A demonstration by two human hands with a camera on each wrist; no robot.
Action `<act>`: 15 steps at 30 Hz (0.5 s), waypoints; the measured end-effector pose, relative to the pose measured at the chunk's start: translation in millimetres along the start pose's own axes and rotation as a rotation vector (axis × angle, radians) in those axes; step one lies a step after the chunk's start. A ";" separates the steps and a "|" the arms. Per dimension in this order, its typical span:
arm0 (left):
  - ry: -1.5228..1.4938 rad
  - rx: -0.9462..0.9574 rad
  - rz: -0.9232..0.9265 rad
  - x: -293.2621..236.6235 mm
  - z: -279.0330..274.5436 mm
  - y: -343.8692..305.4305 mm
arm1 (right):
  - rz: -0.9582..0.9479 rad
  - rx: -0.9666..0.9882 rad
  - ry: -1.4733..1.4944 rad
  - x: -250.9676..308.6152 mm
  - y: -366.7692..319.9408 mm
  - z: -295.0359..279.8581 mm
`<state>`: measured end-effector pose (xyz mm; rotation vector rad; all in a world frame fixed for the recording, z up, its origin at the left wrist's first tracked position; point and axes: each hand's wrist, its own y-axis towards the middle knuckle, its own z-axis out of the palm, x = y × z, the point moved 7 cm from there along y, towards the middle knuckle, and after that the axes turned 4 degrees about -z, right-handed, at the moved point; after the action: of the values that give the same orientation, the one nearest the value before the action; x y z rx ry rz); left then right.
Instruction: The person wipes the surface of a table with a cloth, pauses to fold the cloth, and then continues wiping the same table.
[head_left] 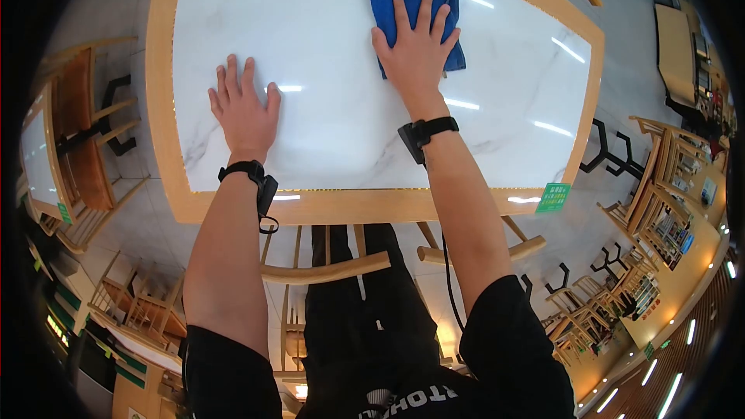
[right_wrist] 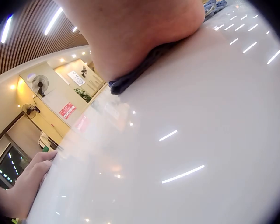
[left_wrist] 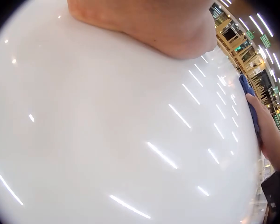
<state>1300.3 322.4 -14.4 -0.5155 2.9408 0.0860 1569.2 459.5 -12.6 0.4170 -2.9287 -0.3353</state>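
A blue cloth point(head_left: 383, 1) lies flat on the white marbled tabletop point(head_left: 334, 132), towards its far edge and right of the middle. On top of it rests the right hand point(head_left: 417, 54), palm down with fingers spread. The left hand point(head_left: 245, 112) lies flat on the bare tabletop at the left, its fingers extended and holding nothing. In the left wrist view the heel of the left hand point(left_wrist: 149, 28) is at the top, and the cloth point(left_wrist: 250, 102) shows under the right hand point(left_wrist: 270, 135). The right wrist view shows the cloth's dark edge point(right_wrist: 130, 79) beneath the right hand point(right_wrist: 140, 37).
A light wooden rim point(head_left: 334, 206) surrounds the tabletop, with a green sticker point(head_left: 552, 198) at its near right corner. Wooden chair rails point(head_left: 334, 270) stand against the near side. More chairs and tables stand at left and right.
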 end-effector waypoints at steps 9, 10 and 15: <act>-0.020 0.004 -0.004 -1.7 -2.1 0.4 | 0.044 0.080 0.028 16.9 -62.5 -24.8; -0.023 0.004 -0.005 -1.7 -1.9 0.2 | 0.045 0.088 0.033 18.4 -70.9 -26.9; -0.032 -0.021 0.017 -3.0 -2.5 1.4 | 0.060 0.125 0.042 24.2 -110.0 -37.1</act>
<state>1302.3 324.5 -11.4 -0.4875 2.9162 0.1255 1581.5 342.2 -0.6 0.3475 -2.9233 -0.1344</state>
